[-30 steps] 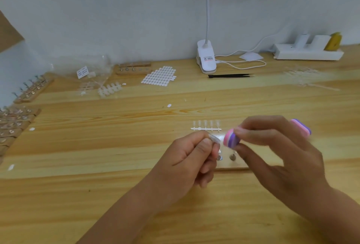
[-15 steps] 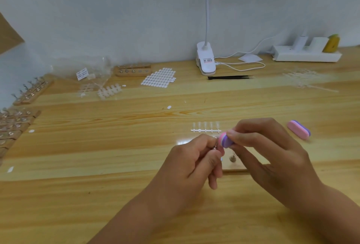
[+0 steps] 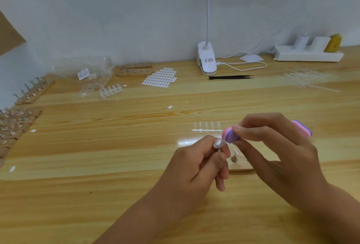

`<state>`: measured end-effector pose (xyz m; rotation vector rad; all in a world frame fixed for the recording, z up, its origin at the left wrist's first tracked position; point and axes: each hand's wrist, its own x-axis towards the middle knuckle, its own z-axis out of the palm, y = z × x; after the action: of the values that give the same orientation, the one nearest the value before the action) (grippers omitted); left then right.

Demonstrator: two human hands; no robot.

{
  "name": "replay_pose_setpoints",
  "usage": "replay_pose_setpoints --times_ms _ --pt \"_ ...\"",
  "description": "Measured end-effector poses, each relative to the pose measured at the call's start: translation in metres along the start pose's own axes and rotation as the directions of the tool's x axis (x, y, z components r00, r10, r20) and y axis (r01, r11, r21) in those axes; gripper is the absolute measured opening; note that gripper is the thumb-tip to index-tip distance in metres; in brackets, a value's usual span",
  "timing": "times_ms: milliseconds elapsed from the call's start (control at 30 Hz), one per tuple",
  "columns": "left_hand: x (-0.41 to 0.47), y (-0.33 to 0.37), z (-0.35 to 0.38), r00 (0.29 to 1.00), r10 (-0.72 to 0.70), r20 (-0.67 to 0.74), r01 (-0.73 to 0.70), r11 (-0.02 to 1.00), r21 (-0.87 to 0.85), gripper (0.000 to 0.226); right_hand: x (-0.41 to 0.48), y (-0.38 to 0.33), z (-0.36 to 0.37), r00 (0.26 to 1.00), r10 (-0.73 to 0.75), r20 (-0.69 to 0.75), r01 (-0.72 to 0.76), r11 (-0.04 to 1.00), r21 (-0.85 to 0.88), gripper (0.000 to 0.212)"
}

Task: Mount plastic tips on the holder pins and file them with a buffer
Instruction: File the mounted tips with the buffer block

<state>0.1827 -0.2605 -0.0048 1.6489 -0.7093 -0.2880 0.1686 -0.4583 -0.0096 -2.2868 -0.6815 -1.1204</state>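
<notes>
My left hand [image 3: 196, 165] pinches a small holder pin with a clear plastic tip [image 3: 217, 143] on its top. My right hand [image 3: 276, 152] grips a pink and purple buffer [image 3: 229, 136] between thumb and fingers, its end touching the tip. Behind both hands lies a wooden holder base [image 3: 240, 163] with another pin [image 3: 233, 158] standing in it, mostly hidden. A strip of clear tips [image 3: 206, 127] lies just beyond. A second pink buffer [image 3: 303, 129] shows behind my right hand.
Wooden holders with pins [image 3: 29, 92] and more holders [image 3: 11, 125] line the left edge. A bag and tip strips [image 3: 101, 87], a sticker sheet [image 3: 159, 78], a lamp clamp [image 3: 206, 60], black tweezers [image 3: 231, 77] and a power strip [image 3: 307, 54] stand along the back.
The buffer has slid back and forth against the tip: in toward my left hand half a second ago, now out to the right and slightly up. My left hand keeps holding the pin.
</notes>
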Motion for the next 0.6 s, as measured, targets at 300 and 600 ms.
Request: replay_pose_setpoints --times_ms 300,600 --pt "0.005 0.002 -0.006 0.995 0.025 -0.101 -0.025 1.000 0.003 0.019 -0.001 -0.007 -0.002 0.999 0.003 -0.039 0.002 0.993 0.121 0.021" --pt "0.003 0.000 -0.005 0.996 -0.026 -0.082 0.026 1.000 -0.002 0.022 -0.002 0.001 -0.003 0.998 -0.045 -0.036 0.045 0.999 0.009 0.029"
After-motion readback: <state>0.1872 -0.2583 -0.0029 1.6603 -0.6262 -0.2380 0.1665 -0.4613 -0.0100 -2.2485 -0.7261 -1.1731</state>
